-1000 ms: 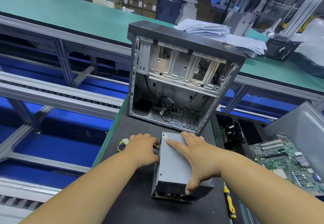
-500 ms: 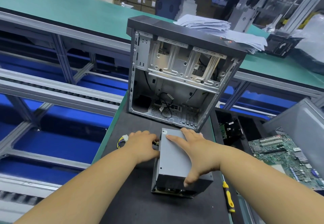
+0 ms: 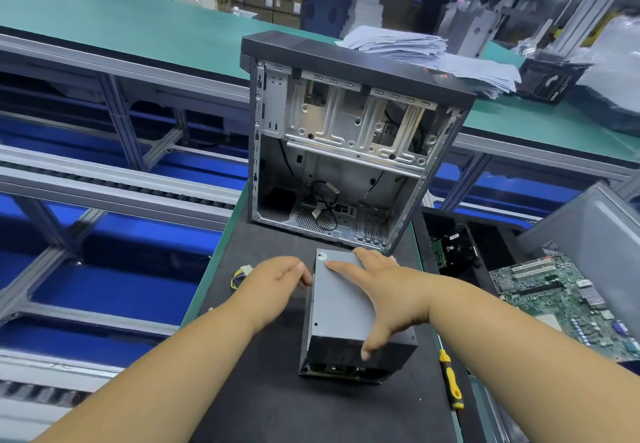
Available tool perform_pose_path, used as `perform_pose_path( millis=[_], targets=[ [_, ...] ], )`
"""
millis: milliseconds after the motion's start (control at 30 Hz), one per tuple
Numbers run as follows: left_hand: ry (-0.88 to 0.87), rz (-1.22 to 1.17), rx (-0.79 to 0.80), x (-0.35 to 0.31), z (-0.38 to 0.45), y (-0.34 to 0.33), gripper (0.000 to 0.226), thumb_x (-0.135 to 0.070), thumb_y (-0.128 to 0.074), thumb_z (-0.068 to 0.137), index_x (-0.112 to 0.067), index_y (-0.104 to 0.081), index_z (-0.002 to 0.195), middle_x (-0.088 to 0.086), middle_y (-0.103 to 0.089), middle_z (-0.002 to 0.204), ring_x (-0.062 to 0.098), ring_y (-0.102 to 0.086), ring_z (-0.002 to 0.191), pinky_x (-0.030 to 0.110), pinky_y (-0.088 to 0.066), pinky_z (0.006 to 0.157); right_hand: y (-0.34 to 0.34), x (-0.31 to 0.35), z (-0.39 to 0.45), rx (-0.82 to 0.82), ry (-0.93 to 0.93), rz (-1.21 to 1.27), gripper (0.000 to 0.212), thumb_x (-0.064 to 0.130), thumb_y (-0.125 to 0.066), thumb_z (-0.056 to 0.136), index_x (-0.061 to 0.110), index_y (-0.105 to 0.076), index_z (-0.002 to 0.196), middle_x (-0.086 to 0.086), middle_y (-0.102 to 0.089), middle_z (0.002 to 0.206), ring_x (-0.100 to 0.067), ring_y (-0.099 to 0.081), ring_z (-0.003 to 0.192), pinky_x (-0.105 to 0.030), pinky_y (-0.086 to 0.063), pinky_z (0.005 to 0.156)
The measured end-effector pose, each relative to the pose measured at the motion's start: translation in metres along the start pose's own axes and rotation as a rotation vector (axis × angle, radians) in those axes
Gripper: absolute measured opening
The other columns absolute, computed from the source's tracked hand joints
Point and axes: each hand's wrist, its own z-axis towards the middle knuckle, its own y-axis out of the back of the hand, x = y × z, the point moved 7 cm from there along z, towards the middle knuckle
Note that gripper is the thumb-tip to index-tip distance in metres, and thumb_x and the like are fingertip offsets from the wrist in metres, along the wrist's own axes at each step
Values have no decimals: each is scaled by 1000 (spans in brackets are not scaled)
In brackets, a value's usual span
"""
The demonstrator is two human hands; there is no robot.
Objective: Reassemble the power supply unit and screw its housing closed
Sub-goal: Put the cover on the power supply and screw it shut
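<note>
The grey power supply unit (image 3: pixel 341 307) lies on the black mat (image 3: pixel 263 390), its dark open end facing me. My right hand (image 3: pixel 384 290) lies spread flat on its top cover, fingers reaching the far edge and the thumb at the near edge. My left hand (image 3: pixel 273 283) rests against the unit's left side near the far corner, fingertips touching the housing. A bundle of yellow and black wires with a white plug (image 3: pixel 239 274) sticks out just left of that hand. A yellow-and-black screwdriver (image 3: pixel 450 382) lies on the mat to the right of the unit.
An open computer case (image 3: pixel 346 151) stands upright just behind the unit. A green motherboard (image 3: pixel 561 304) and a grey side panel (image 3: pixel 595 234) lie to the right, beside a dark bin of parts (image 3: pixel 450 252). Papers (image 3: pixel 433 54) are stacked behind the case. The mat's left edge drops off to conveyor rails.
Both hands stay on the power supply unit in the same places. Only my view has shifted slightly.
</note>
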Motion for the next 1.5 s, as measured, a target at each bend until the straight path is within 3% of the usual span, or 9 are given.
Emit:
perform_pose_path(
  millis=[167, 300, 400, 500, 700, 900, 1200, 1433, 1500],
  targets=[
    [283, -488, 363, -13, -29, -30, 22, -28, -52, 100, -15, -57, 84, -8, -63, 62, 6, -55, 51, 23, -46, 63, 0, -1, -1, -19, -3, -10, 140, 63, -87, 51, 52, 13, 148, -2, 9, 162, -25, 8, 150, -48, -7, 122],
    [255, -481, 345, -12, -38, -38, 13, -1, -56, 95, -12, -58, 102, -1, -71, 80, 7, -63, 64, 20, -49, 61, -1, -2, -15, -131, 16, 139, 134, 70, -80, 56, 50, 12, 151, 6, 4, 165, -14, 7, 151, -52, 4, 122],
    [271, -508, 265, -9, -39, -40, 19, 3, -54, 93, -7, -59, 109, 8, -70, 90, 15, -60, 74, 23, -47, 64, -3, -31, -45, -481, -40, 529, 83, 57, -66, 81, 47, -21, 150, 21, -26, 156, -2, -27, 142, -38, -19, 120],
    [297, -569, 224, -8, -40, -42, 21, 5, -53, 93, -8, -61, 107, 4, -74, 92, 13, -65, 76, 20, -50, 62, -35, -70, -80, -813, -245, 762, 38, 8, -49, 93, 39, -56, 115, 12, -61, 122, -4, -57, 103, -25, -43, 84],
    [330, -580, 196, -9, -41, -45, 24, 5, -51, 94, -6, -62, 112, 9, -74, 104, 19, -64, 87, 25, -48, 70, -91, -63, -77, -478, -259, 652, 32, 3, -53, 80, 34, -59, 81, 11, -60, 90, -10, -59, 84, -11, -41, 66],
    [350, -587, 172, -12, -43, -46, 25, 5, -49, 95, -5, -62, 113, 6, -74, 100, 19, -63, 86, 25, -46, 67, -93, -45, -73, -473, -175, 468, 11, 10, -58, 83, 22, -60, 85, 11, -52, 85, -10, -53, 82, -9, -38, 65],
    [333, -559, 167, -14, -44, -47, 21, 0, -49, 97, -7, -63, 111, 0, -73, 85, 7, -63, 66, 24, -46, 68, -98, -43, -71, -470, -195, 355, 25, 33, -64, 92, 12, -65, 106, -1, -62, 103, -20, -59, 97, -35, -49, 87],
    [116, -85, 385, -2, -63, -41, 73, -24, -83, 71, -39, -47, 133, 0, -68, 120, 23, -62, 110, 33, -49, 100, -100, -44, -70, -495, -284, 324, 24, 37, -64, 92, 14, -64, 97, 1, -63, 95, -21, -61, 91, -39, -52, 81],
    [59, 151, 341, 3, -62, -41, 54, -19, -82, 74, -35, -60, 120, -4, -71, 108, 19, -65, 102, 29, -52, 93, -100, -44, -70, -488, -310, 329, 25, 39, -64, 91, 15, -64, 95, 2, -63, 92, -21, -61, 88, -41, -54, 78]
  ],
)
